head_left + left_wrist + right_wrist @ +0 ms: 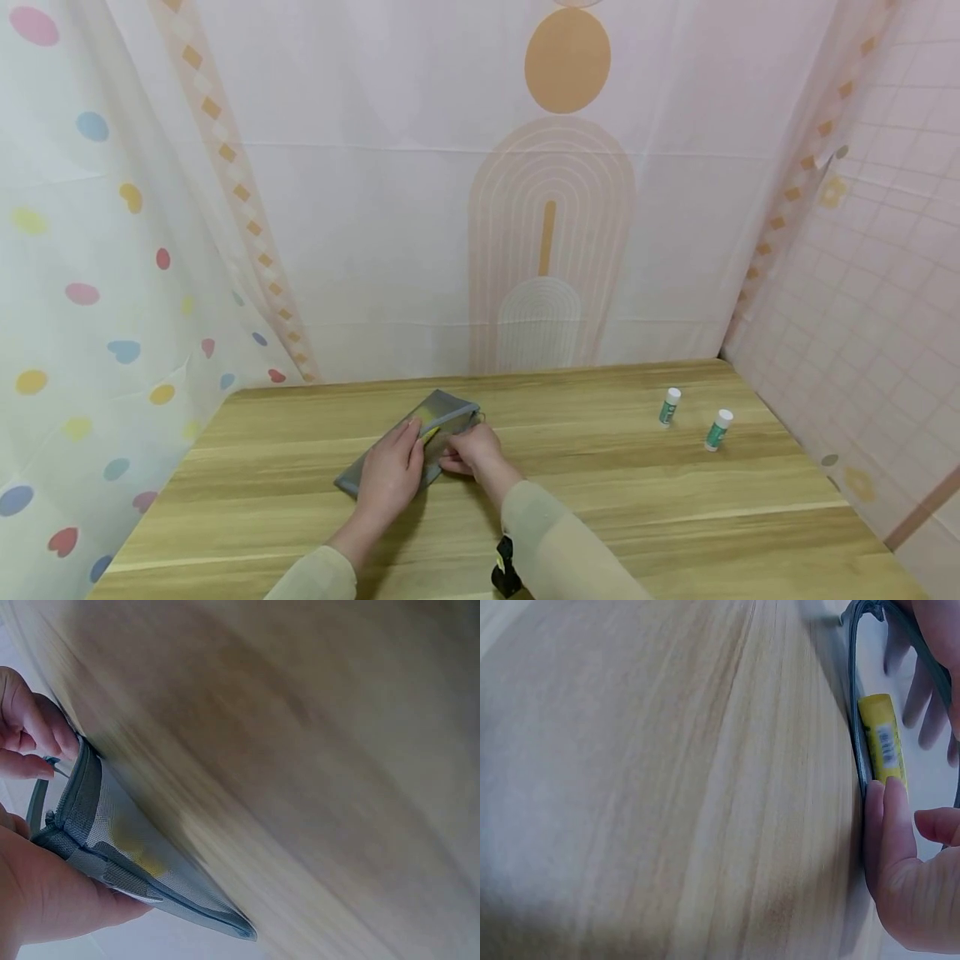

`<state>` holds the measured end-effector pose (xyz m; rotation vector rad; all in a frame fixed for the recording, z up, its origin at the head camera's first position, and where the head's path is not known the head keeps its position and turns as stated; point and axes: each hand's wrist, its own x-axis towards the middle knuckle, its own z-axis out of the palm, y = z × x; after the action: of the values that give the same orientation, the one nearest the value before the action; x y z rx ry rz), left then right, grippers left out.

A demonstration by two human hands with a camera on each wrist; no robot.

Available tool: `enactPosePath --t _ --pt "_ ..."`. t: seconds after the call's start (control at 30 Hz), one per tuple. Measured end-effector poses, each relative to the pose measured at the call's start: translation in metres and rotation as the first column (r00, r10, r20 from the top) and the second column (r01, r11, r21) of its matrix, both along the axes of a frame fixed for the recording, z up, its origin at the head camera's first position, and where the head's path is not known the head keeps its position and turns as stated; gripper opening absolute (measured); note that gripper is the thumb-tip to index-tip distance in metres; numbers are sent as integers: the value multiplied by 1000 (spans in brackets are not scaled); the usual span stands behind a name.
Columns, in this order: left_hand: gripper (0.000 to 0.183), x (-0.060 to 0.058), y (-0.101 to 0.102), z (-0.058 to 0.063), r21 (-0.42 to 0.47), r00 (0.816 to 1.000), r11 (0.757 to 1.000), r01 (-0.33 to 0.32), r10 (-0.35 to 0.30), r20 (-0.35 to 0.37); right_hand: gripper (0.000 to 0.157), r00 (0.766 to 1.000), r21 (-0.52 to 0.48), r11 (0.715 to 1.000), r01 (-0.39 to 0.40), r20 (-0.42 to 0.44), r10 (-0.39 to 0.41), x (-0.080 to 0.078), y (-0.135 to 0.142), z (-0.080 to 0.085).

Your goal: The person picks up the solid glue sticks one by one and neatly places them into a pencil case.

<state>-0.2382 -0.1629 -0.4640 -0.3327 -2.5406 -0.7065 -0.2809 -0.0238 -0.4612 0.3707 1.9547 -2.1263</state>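
Note:
A grey mesh zip pouch (448, 403) lies tilted near the middle of the wooden table. My left hand (392, 472) grips its near left side, thumb and fingers on opposite faces in the left wrist view. At the pouch's right end, my right hand (478, 454) pinches the dark-edged opening, with fingers on both sides of the rim in the right wrist view. Inside the pouch is a yellow tube (883, 735) with a barcode label, its lower end hidden by a right finger. In the left wrist view the tube shows only as a yellow patch through the mesh.
Two green glue sticks with white caps, a farther one (670, 407) and a nearer one (718, 430), stand on the right of the table (600, 467). Patterned curtains (360, 208) hang behind the table and at both sides.

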Motion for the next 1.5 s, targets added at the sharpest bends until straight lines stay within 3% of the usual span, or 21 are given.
enactPosePath --t 0.33,0.9,1.5 --pt "36 2 1 -1 -1 999 1000 -18 18 50 9 999 -15 999 -36 -9 36 2 2 -3" --pt "35 3 0 -1 3 999 1000 -22 22 41 30 995 -66 993 -94 -24 93 7 13 2" --pt "36 0 0 -2 14 999 1000 -22 22 26 19 985 -2 991 -136 -105 135 10 29 4"
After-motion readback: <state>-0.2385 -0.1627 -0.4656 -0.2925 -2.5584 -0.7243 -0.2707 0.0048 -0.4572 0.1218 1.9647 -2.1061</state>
